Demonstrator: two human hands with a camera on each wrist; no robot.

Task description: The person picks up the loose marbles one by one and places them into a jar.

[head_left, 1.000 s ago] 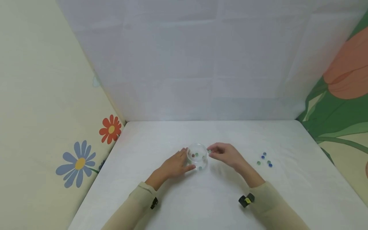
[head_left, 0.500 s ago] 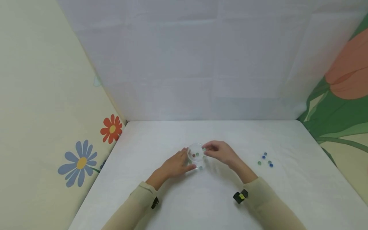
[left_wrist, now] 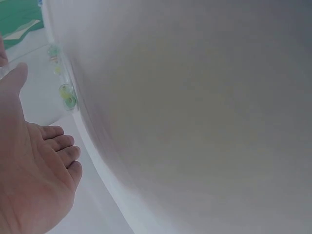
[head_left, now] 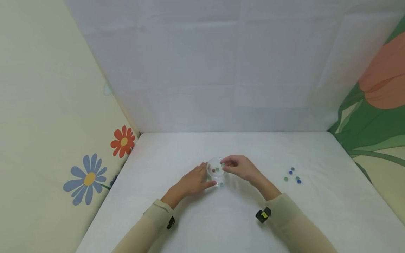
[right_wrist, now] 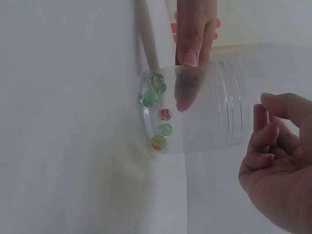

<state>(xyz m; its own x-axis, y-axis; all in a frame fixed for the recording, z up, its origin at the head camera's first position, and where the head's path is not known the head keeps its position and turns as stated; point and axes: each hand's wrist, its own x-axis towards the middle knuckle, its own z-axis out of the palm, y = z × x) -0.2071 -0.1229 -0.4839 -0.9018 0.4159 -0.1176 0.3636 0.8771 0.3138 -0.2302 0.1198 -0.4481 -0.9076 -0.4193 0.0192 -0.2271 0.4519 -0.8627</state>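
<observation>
A clear plastic jar stands on the white tabletop, with several green, yellowish and reddish glass marbles at its bottom. My left hand rests against the jar's left side, its fingers fairly straight behind it and its thumb on the near side. At the right part of the jar's mouth, my right hand pinches a green marble between thumb and fingertips. In the right wrist view, the right hand is beside the jar's threaded rim, and the pinched marble is hidden.
A loose group of blue marbles and green marbles lies on the table to the right. White cloth hangs at the back. Flower-printed panels flank the table.
My right hand has moved left with the green marble, from beside the jar to its mouth. The left hand stays by the jar.
</observation>
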